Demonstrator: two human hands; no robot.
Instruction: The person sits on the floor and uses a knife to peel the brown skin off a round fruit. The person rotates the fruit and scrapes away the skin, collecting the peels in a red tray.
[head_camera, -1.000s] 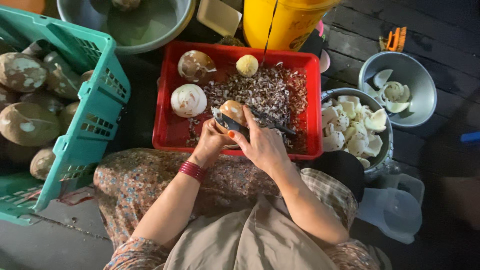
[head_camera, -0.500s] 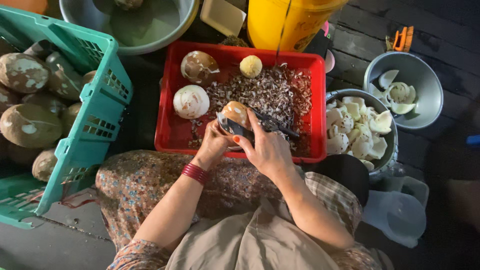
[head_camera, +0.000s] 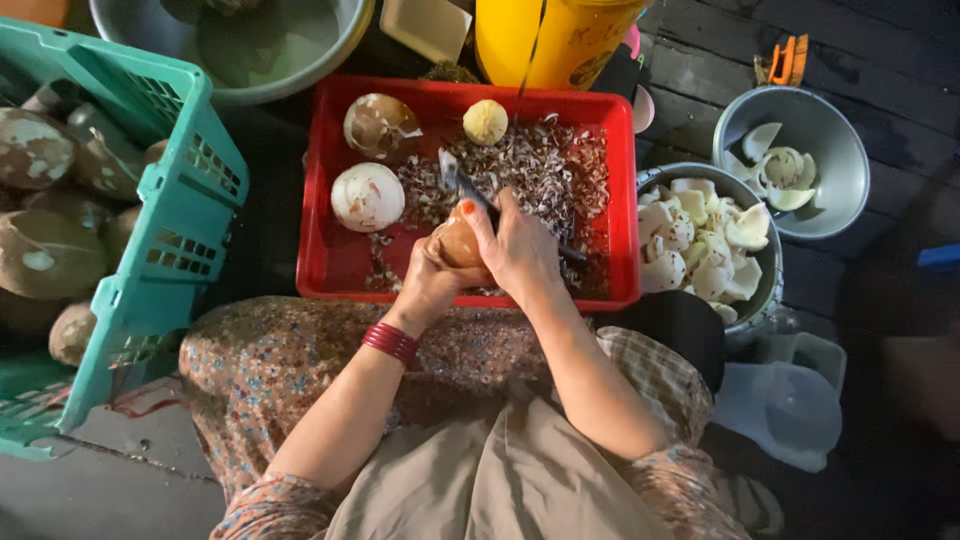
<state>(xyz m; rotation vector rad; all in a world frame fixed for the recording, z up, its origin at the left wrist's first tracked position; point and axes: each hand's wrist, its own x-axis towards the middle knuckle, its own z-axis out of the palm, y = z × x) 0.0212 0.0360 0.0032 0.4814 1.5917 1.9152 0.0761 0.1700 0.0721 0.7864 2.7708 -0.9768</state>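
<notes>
Raised since 1 second ago, knife (head_camera: 452, 176) is gripped by right hand (head_camera: 522, 252). Brown coconut piece (head_camera: 455, 243) is clasped by left hand (head_camera: 430, 285) over red tray (head_camera: 330, 255). Yellow bucket (head_camera: 560, 40) is seen behind.

This looks like a food-prep spot on the ground, maybe at a market stall. A green crate (head_camera: 150, 200) holds whole coconuts (head_camera: 40, 255). A red tray (head_camera: 330, 260) is full of brown peelings (head_camera: 540, 170). Metal bowls (head_camera: 830, 130) of white coconut pieces (head_camera: 700, 245) sit on dark floor planks (head_camera: 700, 50).
</notes>
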